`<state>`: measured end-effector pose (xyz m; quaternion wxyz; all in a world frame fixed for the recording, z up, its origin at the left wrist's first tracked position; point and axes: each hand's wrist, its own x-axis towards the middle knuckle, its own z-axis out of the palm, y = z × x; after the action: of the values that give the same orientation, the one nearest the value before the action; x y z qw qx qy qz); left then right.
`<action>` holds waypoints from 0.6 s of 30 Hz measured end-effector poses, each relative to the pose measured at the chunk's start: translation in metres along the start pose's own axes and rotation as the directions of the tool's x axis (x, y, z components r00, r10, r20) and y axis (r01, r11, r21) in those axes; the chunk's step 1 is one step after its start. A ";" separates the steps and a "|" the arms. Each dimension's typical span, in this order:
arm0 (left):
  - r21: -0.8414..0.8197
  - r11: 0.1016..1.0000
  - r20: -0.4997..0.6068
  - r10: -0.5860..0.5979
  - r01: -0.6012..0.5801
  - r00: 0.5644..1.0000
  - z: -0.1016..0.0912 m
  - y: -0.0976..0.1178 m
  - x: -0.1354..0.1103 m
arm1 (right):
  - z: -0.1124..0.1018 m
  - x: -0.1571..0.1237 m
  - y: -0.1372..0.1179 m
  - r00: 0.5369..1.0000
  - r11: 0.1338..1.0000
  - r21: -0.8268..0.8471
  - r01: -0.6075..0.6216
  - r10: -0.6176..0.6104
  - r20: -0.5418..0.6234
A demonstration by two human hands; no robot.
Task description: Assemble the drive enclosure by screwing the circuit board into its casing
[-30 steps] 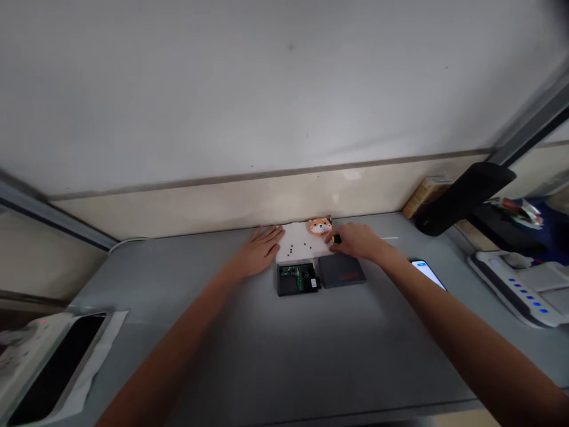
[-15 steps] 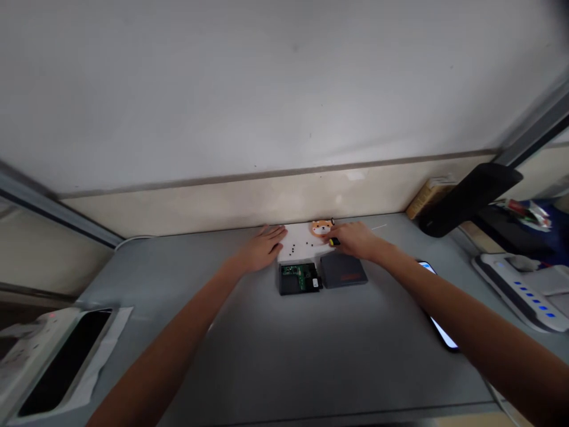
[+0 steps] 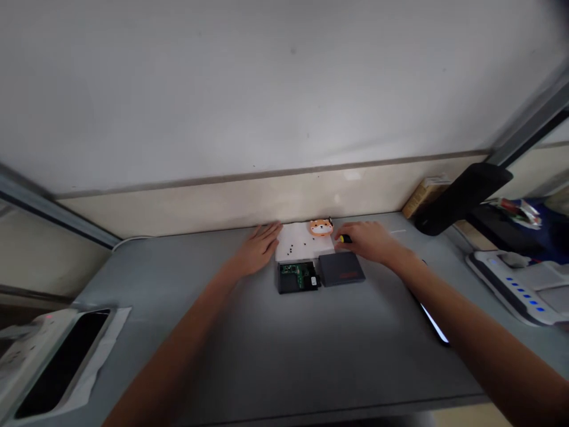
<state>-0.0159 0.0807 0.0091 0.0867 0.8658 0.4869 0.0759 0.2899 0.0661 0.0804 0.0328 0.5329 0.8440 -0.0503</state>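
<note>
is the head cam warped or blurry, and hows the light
head view: the wide lens bends the wall edge and stretches the forearms; light is dim, the white sheet is brightest; the phone screen glares; the black specks look soft

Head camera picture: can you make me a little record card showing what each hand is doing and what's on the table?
Left hand: open, flat on the grey table, beside the white sheet
Right hand: holding a yellow-and-black tool
On the sheet: small black screws
At the sheet's far edge: orange dog face
Near edge: dark case with green circuit board, grey case
</note>
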 end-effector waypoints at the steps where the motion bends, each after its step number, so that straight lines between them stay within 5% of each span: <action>1: -0.027 0.999 -0.035 -0.028 0.027 0.999 -0.001 0.003 -0.006 | 0.002 -0.008 0.000 1.000 1.000 0.020 0.000 0.000 -0.027; 9: -0.245 0.969 -0.056 0.005 -0.018 0.998 0.002 0.041 -0.071 | 0.032 -0.059 -0.003 0.985 0.990 0.013 0.140 -0.138 -0.100; 14: -0.279 0.960 -0.029 -0.030 0.021 0.999 0.005 0.049 -0.074 | 0.025 -0.058 -0.016 0.968 0.983 0.042 0.180 -0.169 -0.185; 18: -0.287 0.958 -0.042 -0.032 0.019 0.999 0.006 0.048 -0.072 | 0.017 -0.040 -0.038 0.910 0.933 0.183 0.309 -0.235 -0.341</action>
<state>-0.0120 -0.0057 0.0106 0.2010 0.8357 0.4838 0.1645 0.2726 0.0115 0.0702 -0.1715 0.4107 0.8929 -0.0678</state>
